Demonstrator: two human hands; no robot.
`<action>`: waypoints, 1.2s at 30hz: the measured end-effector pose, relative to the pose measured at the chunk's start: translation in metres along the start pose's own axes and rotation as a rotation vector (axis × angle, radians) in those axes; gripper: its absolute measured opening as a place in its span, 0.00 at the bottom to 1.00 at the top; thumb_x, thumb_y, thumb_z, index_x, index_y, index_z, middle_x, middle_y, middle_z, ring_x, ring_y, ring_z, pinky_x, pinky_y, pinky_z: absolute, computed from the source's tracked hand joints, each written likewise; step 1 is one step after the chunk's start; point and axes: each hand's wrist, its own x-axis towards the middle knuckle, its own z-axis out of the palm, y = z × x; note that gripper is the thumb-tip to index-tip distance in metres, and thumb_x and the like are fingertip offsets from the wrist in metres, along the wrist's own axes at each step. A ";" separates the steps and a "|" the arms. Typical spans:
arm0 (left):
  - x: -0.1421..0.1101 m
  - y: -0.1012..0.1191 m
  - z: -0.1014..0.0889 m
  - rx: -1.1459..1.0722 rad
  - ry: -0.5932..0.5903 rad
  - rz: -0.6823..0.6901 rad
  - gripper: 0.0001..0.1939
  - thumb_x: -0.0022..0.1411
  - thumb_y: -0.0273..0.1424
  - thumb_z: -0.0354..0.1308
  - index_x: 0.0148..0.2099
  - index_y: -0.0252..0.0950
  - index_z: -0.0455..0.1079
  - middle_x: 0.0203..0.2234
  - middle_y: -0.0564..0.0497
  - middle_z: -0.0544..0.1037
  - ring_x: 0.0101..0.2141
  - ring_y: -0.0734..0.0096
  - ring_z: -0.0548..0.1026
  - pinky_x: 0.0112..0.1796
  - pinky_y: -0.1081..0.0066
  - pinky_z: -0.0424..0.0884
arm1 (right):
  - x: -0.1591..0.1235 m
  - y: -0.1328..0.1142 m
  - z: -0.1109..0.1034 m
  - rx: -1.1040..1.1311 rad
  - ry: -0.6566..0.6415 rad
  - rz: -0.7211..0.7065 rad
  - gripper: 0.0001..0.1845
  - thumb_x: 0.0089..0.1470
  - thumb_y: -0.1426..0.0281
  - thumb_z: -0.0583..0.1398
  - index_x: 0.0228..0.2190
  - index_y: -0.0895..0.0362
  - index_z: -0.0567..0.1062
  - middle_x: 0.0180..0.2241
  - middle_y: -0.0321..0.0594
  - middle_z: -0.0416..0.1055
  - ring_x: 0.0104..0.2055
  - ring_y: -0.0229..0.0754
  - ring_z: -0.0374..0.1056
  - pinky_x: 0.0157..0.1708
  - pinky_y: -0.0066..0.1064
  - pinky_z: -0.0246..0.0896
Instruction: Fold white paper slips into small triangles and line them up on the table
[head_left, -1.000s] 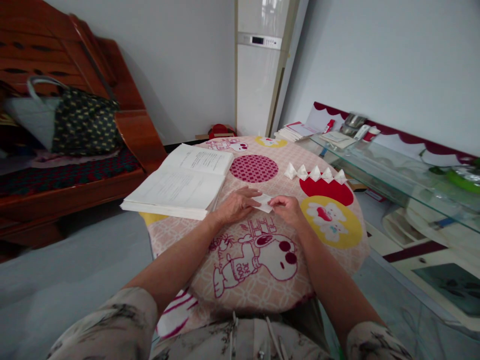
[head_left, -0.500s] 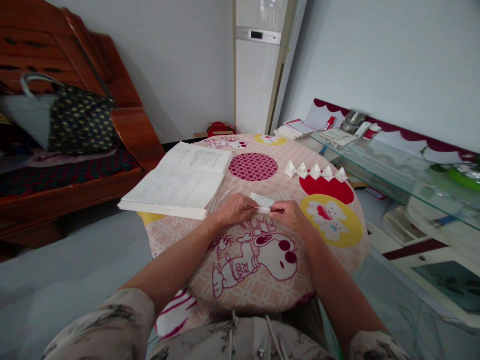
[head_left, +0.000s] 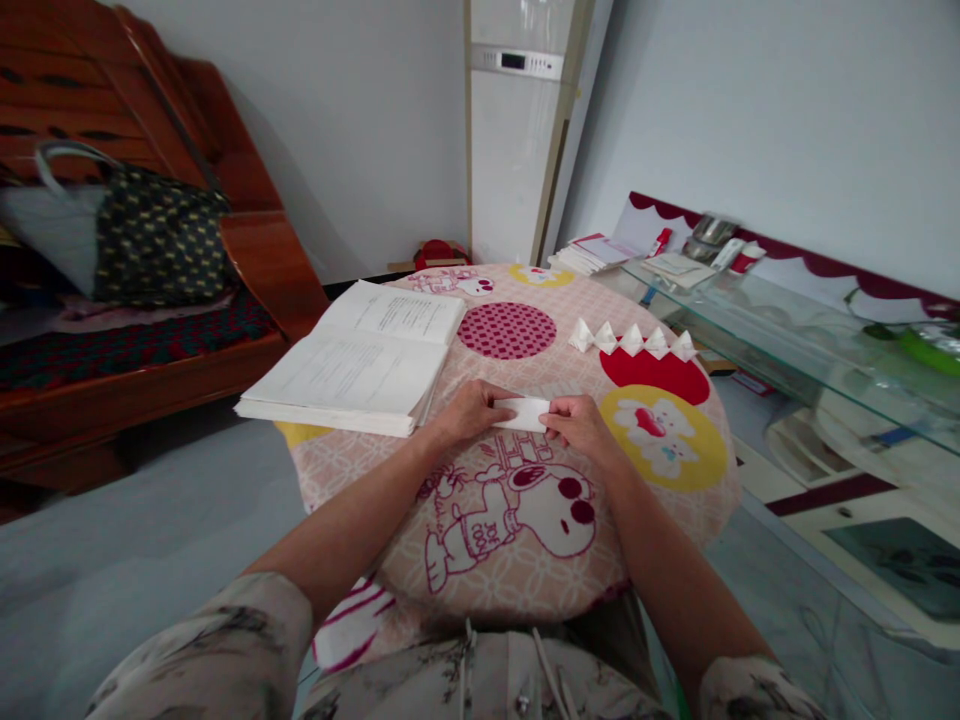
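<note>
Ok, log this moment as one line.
left hand: gripping white paper; right hand: gripping its other end; book: open; white pieces: in a row

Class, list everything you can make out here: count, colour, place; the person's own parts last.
Table: 1, pink-clothed, centre
Paper piece: 1, white, held at table's middle
Folded paper shapes: 5, white, row at table's far right
Open book: 1, white, table's left
Wooden bench: 1, brown, left
Patterned bag: 1, dark, on bench
Tall appliance: 1, white, back corner
Unclear object: 1, red, behind table
Glass shelf: at least 1, clear, right
Papers: several, white and pink, by shelf's far end
Shelf items: several, red, silver, white
Left hand: 1, bare, at paper's left end
Right hand: 1, bare, at paper's right end
</note>
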 end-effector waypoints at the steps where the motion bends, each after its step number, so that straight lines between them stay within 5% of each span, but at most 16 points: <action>1: 0.001 -0.002 0.001 0.004 0.031 -0.025 0.20 0.57 0.30 0.61 0.52 0.35 0.80 0.23 0.54 0.76 0.23 0.76 0.65 0.25 0.75 0.59 | 0.000 0.000 0.003 0.014 0.022 0.004 0.10 0.50 0.68 0.61 0.20 0.58 0.71 0.17 0.34 0.70 0.16 0.31 0.58 0.17 0.22 0.50; 4: 0.003 -0.005 0.003 -0.001 0.139 -0.101 0.24 0.57 0.28 0.62 0.57 0.34 0.77 0.20 0.56 0.71 0.21 0.77 0.62 0.24 0.75 0.58 | 0.003 0.000 0.011 0.067 0.106 0.054 0.03 0.48 0.72 0.62 0.28 0.59 0.76 0.21 0.34 0.73 0.18 0.32 0.64 0.17 0.21 0.54; 11: 0.002 0.005 0.008 0.092 0.278 -0.153 0.30 0.58 0.23 0.61 0.63 0.36 0.70 0.22 0.58 0.70 0.23 0.78 0.64 0.29 0.76 0.62 | 0.004 -0.007 0.016 0.013 0.209 0.109 0.30 0.47 0.75 0.65 0.55 0.60 0.74 0.24 0.33 0.75 0.19 0.34 0.68 0.20 0.23 0.62; 20: 0.007 0.014 0.013 0.281 0.328 -0.199 0.30 0.57 0.24 0.63 0.63 0.37 0.72 0.29 0.53 0.79 0.28 0.74 0.71 0.37 0.74 0.68 | 0.001 -0.009 0.016 -0.007 0.225 0.182 0.11 0.46 0.75 0.65 0.35 0.63 0.82 0.19 0.34 0.73 0.20 0.36 0.69 0.19 0.22 0.61; 36: 0.010 0.016 0.014 0.292 0.336 -0.248 0.31 0.57 0.23 0.62 0.64 0.34 0.71 0.31 0.50 0.81 0.30 0.72 0.74 0.38 0.74 0.69 | 0.006 -0.004 0.017 -0.016 0.255 0.203 0.15 0.45 0.74 0.64 0.38 0.63 0.83 0.16 0.34 0.73 0.19 0.38 0.69 0.18 0.24 0.60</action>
